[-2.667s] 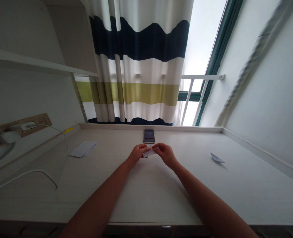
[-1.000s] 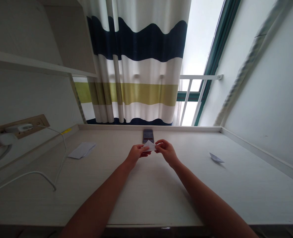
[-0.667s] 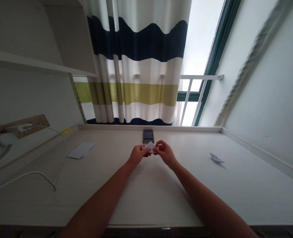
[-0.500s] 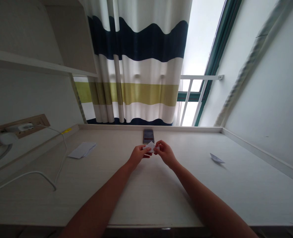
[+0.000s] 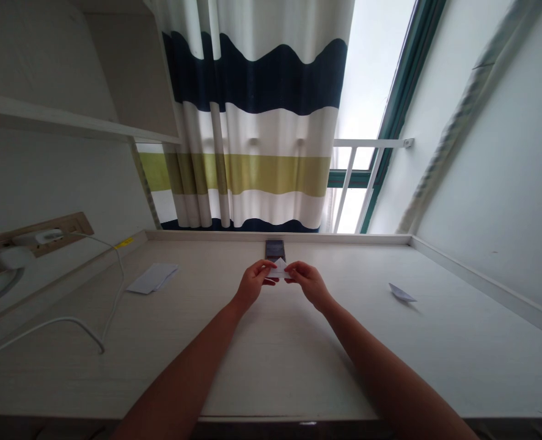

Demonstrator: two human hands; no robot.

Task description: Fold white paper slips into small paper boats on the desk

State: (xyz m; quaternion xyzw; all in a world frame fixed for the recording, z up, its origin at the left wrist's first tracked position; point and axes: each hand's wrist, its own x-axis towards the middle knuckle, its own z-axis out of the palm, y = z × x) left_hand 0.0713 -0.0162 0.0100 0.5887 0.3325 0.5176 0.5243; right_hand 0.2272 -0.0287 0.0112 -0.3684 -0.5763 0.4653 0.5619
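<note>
A small folded piece of white paper [image 5: 280,269] with a pointed top is held up over the desk between my two hands. My left hand [image 5: 253,281] pinches its left side between thumb and fingers. Its right side is gripped by the fingertips of my right hand [image 5: 308,281]. Just beyond the paper a phone [image 5: 275,248] lies on the desk, its near end partly covered by the paper and fingers. Off to the right, a folded paper boat [image 5: 401,293] rests on the desk.
A small stack of white paper sheets [image 5: 152,278] lies at the left of the white desk [image 5: 271,354]. White cables [image 5: 115,305] run from a wall socket strip [image 5: 36,235] across the desk's left side. A raised rim [image 5: 335,237] borders the back, below a striped curtain [image 5: 261,134].
Both hands have shifted slightly on the folded paper, and the fingers of my right hand have come down to its side edge. The other things lie as before.
</note>
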